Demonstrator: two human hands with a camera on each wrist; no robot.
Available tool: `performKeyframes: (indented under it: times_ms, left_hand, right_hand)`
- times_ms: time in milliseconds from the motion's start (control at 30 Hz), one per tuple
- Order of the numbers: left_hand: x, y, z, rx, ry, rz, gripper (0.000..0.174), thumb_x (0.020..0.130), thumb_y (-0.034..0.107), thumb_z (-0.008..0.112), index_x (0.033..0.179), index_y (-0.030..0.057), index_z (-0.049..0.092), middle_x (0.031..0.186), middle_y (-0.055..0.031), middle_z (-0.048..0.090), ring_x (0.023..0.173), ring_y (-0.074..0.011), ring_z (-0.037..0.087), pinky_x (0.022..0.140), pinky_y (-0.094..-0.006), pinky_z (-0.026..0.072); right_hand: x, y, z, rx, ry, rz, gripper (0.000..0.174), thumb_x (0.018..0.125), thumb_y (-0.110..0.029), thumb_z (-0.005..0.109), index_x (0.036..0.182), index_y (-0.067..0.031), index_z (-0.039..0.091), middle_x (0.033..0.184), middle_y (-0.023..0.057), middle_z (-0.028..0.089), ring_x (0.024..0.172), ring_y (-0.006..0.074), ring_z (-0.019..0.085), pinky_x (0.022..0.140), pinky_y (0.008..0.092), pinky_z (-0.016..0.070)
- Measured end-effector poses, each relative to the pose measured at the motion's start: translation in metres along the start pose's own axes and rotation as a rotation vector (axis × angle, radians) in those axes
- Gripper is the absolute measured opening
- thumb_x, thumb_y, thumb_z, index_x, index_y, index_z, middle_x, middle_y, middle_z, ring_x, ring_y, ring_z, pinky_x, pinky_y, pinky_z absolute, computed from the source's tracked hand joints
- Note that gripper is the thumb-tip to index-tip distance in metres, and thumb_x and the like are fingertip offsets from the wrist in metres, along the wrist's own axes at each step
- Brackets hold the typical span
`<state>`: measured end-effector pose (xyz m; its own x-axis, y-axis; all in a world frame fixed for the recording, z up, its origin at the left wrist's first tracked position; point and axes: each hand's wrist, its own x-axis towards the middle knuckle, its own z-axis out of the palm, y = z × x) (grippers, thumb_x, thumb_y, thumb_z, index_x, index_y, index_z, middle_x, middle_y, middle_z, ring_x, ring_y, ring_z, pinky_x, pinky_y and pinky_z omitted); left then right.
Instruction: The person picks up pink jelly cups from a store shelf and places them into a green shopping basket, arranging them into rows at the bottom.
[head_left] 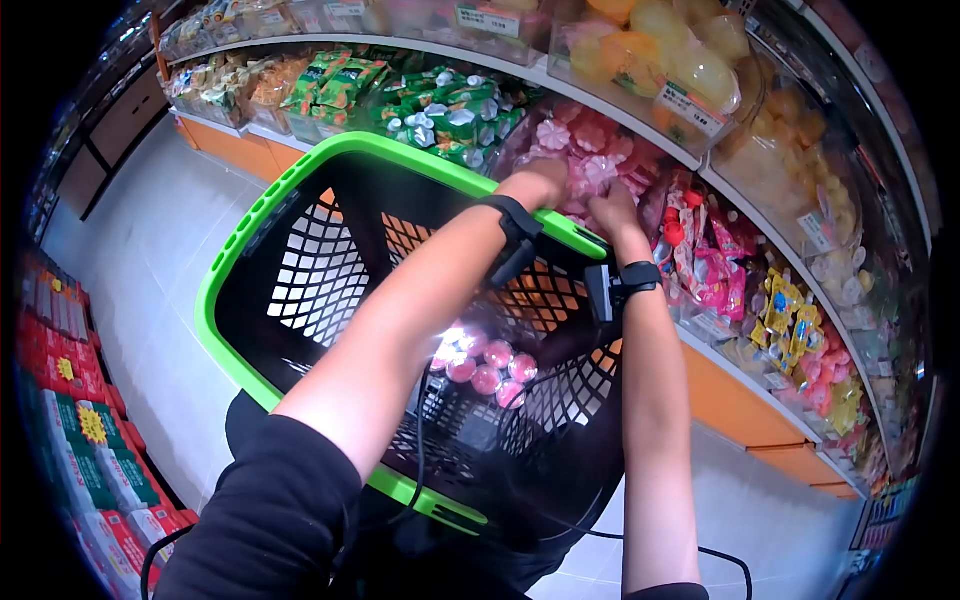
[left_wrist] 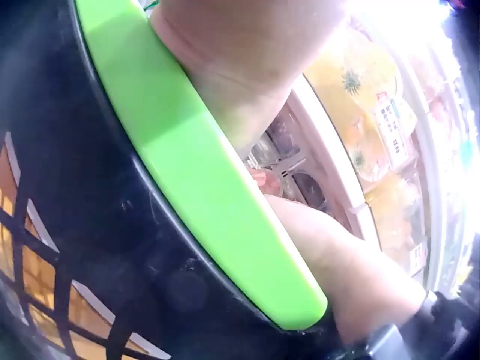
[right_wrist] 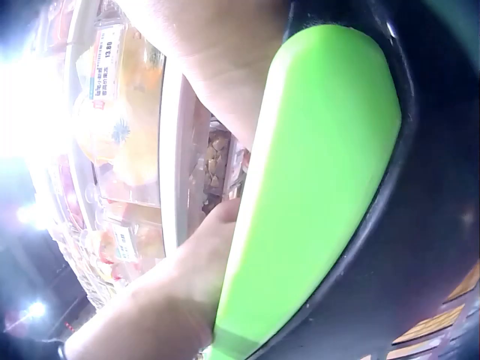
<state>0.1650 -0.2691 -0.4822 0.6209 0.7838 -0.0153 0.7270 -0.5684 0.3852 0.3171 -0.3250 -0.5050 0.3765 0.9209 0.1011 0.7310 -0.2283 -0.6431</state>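
Observation:
Both hands reach over the far rim of a black basket with a green rim (head_left: 262, 205) into a bin of pink flower-shaped packaged items (head_left: 590, 140). The left hand (head_left: 540, 182) is at the bin's near side, its fingers hidden among the pink packages. Beside it, the right hand (head_left: 615, 212) touches the pink packages with bent fingers; whether it grips one cannot be told. In both wrist views the green rim (left_wrist: 202, 172) (right_wrist: 322, 157) covers much of the picture and the fingertips are hidden. Inside the basket lies a clear pack of round pink items (head_left: 487, 370).
Green packets (head_left: 440, 105) fill the bins left of the pink ones, red and pink packets (head_left: 705, 250) those to the right. An upper shelf holds yellow jelly cups (head_left: 650, 55) above the hands. Stacked boxes (head_left: 95, 450) stand at the far left on the floor.

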Motion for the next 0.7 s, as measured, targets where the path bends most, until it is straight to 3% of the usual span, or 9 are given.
performKeyframes:
  times_ms: [33, 67, 167, 200, 300, 400, 600, 700]
  left_hand:
    - [0.002, -0.004, 0.001, -0.035, -0.019, -0.006, 0.041, 0.081, 0.025, 0.063, 0.115, 0.0021, 0.059, 0.117, -0.0213, 0.058, 0.109, -0.0326, 0.057, 0.091, -0.0387, 0.0458]
    - [0.004, -0.006, 0.001, -0.062, -0.012, 0.005, 0.044, 0.080, 0.027, 0.065, 0.116, 0.0030, 0.058, 0.116, -0.0222, 0.058, 0.109, -0.0332, 0.057, 0.090, -0.0389, 0.0457]
    - [0.006, -0.014, 0.008, -0.237, 0.091, 0.031, 0.046, 0.080, 0.029, 0.066, 0.117, 0.0026, 0.058, 0.115, -0.0221, 0.059, 0.108, -0.0333, 0.057, 0.090, -0.0389, 0.0456]
    - [0.007, -0.017, 0.010, -0.262, 0.138, 0.072, 0.054, 0.077, 0.028, 0.072, 0.118, -0.0016, 0.054, 0.108, -0.0218, 0.063, 0.099, -0.0331, 0.062, 0.085, -0.0377, 0.0487]
    - [0.006, -0.019, 0.010, -0.319, 0.184, 0.090, 0.053, 0.079, 0.031, 0.071, 0.117, -0.0019, 0.055, 0.105, -0.0214, 0.064, 0.096, -0.0319, 0.063, 0.083, -0.0364, 0.0489]
    - [0.008, -0.024, 0.007, -0.540, 0.198, 0.093, 0.056, 0.077, 0.038, 0.071, 0.115, -0.0009, 0.058, 0.113, -0.0247, 0.059, 0.107, -0.0352, 0.057, 0.090, -0.0370, 0.0454]
    - [0.012, -0.036, 0.008, -0.580, 0.167, 0.132, 0.053, 0.078, 0.033, 0.070, 0.116, -0.0026, 0.057, 0.109, -0.0236, 0.062, 0.102, -0.0337, 0.060, 0.088, -0.0363, 0.0459]
    - [0.013, -0.037, 0.011, -0.469, 0.208, 0.160, 0.045, 0.082, 0.026, 0.068, 0.113, -0.0047, 0.059, 0.096, -0.0167, 0.066, 0.085, -0.0210, 0.062, 0.076, -0.0320, 0.0484]
  right_hand:
    - [-0.002, 0.004, 0.002, 0.156, -0.012, -0.032, 0.038, 0.076, -0.018, 0.069, 0.107, 0.0005, 0.056, 0.094, 0.0160, 0.065, 0.083, 0.0237, 0.063, 0.072, 0.0338, 0.0513]
    - [-0.001, 0.005, 0.006, 0.337, -0.038, -0.020, 0.027, 0.076, -0.007, 0.066, 0.101, 0.0007, 0.056, 0.083, 0.0082, 0.061, 0.071, 0.0150, 0.058, 0.059, 0.0289, 0.0486]
    - [0.004, 0.008, 0.009, 0.286, -0.026, -0.105, 0.028, 0.076, -0.005, 0.065, 0.101, 0.0001, 0.055, 0.079, 0.0056, 0.059, 0.068, 0.0136, 0.055, 0.057, 0.0261, 0.0464]
    - [0.003, 0.009, 0.007, 0.257, -0.002, -0.107, 0.027, 0.076, -0.005, 0.066, 0.100, -0.0006, 0.055, 0.077, 0.0028, 0.056, 0.065, 0.0116, 0.052, 0.055, 0.0255, 0.0450]
    - [0.011, 0.018, 0.008, 0.463, 0.069, -0.298, 0.026, 0.073, -0.009, 0.069, 0.092, -0.0003, 0.053, 0.079, 0.0064, 0.060, 0.069, 0.0135, 0.057, 0.060, 0.0267, 0.0453]
    - [0.013, 0.010, 0.004, 0.680, 0.045, -0.235, 0.028, 0.076, -0.011, 0.072, 0.094, 0.0016, 0.053, 0.081, 0.0061, 0.059, 0.071, 0.0116, 0.056, 0.060, 0.0237, 0.0446]
    - [-0.012, -0.014, -0.004, 0.941, -0.029, -0.044, 0.039, 0.080, -0.010, 0.071, 0.112, 0.0009, 0.053, 0.093, 0.0100, 0.063, 0.079, 0.0158, 0.062, 0.067, 0.0245, 0.0506]
    - [-0.018, -0.017, -0.011, 0.875, -0.081, 0.016, 0.042, 0.080, -0.008, 0.069, 0.118, 0.0007, 0.052, 0.098, 0.0112, 0.063, 0.083, 0.0162, 0.062, 0.067, 0.0242, 0.0515]
